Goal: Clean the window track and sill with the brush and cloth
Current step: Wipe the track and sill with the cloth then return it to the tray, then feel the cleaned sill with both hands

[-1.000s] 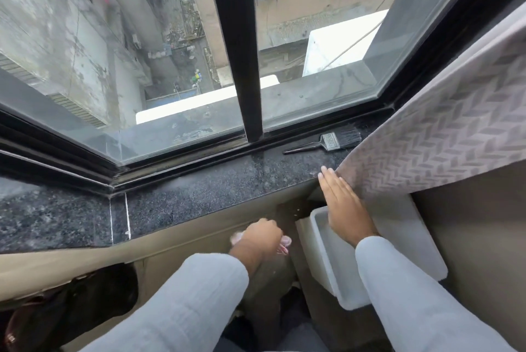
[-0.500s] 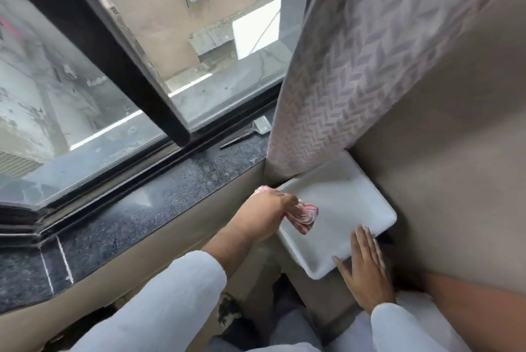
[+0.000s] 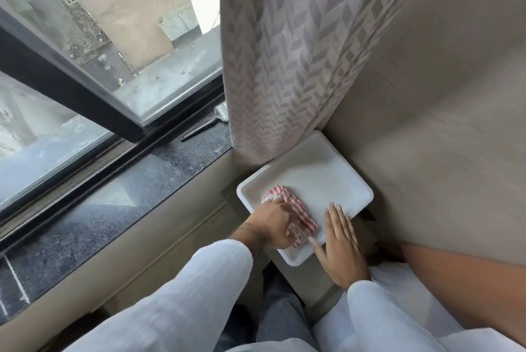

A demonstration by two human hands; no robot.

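A red-and-white checked cloth (image 3: 299,209) lies bunched inside a white tray (image 3: 321,169) below the sill's right end. My left hand (image 3: 273,223) rests on the cloth and grips it against the tray floor. My right hand (image 3: 341,240) lies flat, fingers spread, on the tray's near right rim. A black-handled brush (image 3: 206,124) lies on the dark granite sill (image 3: 119,195) beside the window track (image 3: 94,164); the curtain hides its bristles.
A patterned grey curtain (image 3: 284,53) hangs over the sill's right end and the tray's far corner. A beige wall (image 3: 441,124) stands to the right. The black window frame (image 3: 71,87) runs behind the track.
The view has swung right and down. My left hand has carried the cloth into the tray and set it down. My right hand has left the curtain and come to the tray's rim.
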